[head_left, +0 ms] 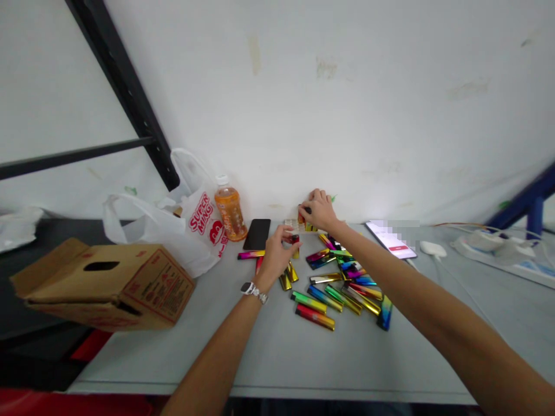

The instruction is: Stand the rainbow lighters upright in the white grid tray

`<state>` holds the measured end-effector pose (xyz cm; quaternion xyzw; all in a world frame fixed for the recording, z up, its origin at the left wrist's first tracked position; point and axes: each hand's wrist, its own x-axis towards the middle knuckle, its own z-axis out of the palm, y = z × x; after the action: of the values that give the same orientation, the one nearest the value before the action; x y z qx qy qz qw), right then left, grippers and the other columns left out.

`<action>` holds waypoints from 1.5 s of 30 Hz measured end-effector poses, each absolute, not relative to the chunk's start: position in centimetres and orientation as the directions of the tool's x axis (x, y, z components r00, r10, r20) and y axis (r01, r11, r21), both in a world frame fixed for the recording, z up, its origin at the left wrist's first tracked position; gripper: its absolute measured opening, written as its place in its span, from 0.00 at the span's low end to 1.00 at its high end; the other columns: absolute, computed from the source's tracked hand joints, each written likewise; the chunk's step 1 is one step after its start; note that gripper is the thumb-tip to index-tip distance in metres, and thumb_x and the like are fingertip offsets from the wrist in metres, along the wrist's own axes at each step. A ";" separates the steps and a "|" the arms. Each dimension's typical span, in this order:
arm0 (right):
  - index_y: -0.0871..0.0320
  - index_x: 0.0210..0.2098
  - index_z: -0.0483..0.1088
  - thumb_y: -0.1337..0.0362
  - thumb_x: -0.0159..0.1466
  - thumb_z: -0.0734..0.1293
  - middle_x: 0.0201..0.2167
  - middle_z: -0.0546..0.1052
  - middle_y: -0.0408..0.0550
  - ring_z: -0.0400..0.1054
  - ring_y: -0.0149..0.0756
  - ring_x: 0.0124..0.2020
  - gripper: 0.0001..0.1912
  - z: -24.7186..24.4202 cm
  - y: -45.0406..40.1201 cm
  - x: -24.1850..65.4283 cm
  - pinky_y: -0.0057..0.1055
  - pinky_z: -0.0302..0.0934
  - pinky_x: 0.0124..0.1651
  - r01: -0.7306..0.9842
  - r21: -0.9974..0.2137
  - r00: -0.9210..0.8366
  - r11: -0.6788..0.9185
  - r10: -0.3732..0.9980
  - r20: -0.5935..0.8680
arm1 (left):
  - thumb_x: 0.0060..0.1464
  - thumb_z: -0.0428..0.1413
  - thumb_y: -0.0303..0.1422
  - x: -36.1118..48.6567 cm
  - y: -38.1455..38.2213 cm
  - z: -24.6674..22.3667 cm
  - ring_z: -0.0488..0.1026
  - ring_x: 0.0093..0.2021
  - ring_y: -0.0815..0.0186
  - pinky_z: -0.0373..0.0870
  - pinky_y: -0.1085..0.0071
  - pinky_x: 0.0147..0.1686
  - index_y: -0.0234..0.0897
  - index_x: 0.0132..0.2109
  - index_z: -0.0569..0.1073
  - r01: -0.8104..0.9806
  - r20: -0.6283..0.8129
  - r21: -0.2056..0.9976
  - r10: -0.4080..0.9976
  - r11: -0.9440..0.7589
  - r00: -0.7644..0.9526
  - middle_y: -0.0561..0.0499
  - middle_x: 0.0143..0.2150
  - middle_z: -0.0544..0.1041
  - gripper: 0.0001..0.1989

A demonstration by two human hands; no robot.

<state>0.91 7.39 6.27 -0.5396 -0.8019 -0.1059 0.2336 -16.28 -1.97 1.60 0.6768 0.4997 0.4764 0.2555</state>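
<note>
My left hand (276,253), wearing a watch (255,291) at the wrist, pinches an upright lighter (296,249) with a dark top just above the table. By the wall, the fingers of my right hand (321,210) close on another lighter (300,217), which stands upright at a pale slotted tray (288,223). Part of the tray is covered by that hand. Many shiny lighters in metallic colours lie loose around my hands, among them a red and gold one (315,317) and a green one (309,301). Some sit partly behind my right forearm.
To the left are an open cardboard box (150,286), a white plastic bag (199,231), an orange drink bottle (229,211) and a dark phone (257,234). A lit phone (392,240), a white charger (432,249) and a power strip (511,260) lie right.
</note>
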 end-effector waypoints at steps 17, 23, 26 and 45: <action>0.56 0.31 0.70 0.36 0.62 0.61 0.18 0.66 0.39 0.62 0.32 0.20 0.28 4.0 -4.1 -1.7 0.30 0.57 0.25 0.021 -0.970 -0.189 0.242 0.954 0.234 | 0.53 0.62 0.29 -14.6 -4.2 3.5 0.74 0.46 0.62 0.69 0.65 0.46 0.39 0.49 0.72 0.434 0.715 0.635 0.699 -0.639 -0.017 0.48 0.45 0.78 0.16; 0.55 0.21 0.61 0.39 0.62 0.62 0.14 0.57 0.36 0.51 0.28 0.18 0.28 2.4 -4.0 -1.0 0.29 0.46 0.22 0.015 -0.967 -0.003 0.254 0.967 0.254 | 0.54 0.58 0.29 -16.6 -3.9 4.5 0.72 0.40 0.64 0.69 0.67 0.42 0.38 0.46 0.73 0.449 0.727 0.501 0.641 -0.739 0.244 0.49 0.41 0.78 0.11; 0.54 0.19 0.59 0.45 0.63 0.62 0.16 0.58 0.38 0.51 0.29 0.20 0.24 1.7 -3.9 -0.9 0.29 0.46 0.24 0.119 -0.946 0.100 0.302 0.944 0.314 | 0.57 0.55 0.29 -17.3 -3.3 4.0 0.71 0.34 0.65 0.68 0.68 0.39 0.38 0.35 0.73 0.515 0.659 0.508 0.697 -0.690 0.284 0.52 0.31 0.75 0.03; 0.53 0.21 0.58 0.39 0.63 0.63 0.16 0.56 0.37 0.51 0.30 0.21 0.27 1.5 -4.6 -1.2 0.30 0.49 0.25 0.014 -0.952 0.147 0.306 0.941 0.305 | 0.62 0.53 0.29 -14.2 -3.0 0.6 0.72 0.42 0.59 0.67 0.61 0.47 0.39 0.34 0.72 0.716 0.482 0.398 0.795 -0.574 0.369 0.49 0.35 0.78 0.07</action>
<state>-1.22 -4.58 1.51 -0.4498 -0.5308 0.3804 0.6093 -14.22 -3.04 0.65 0.8251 0.4576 0.3257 0.0608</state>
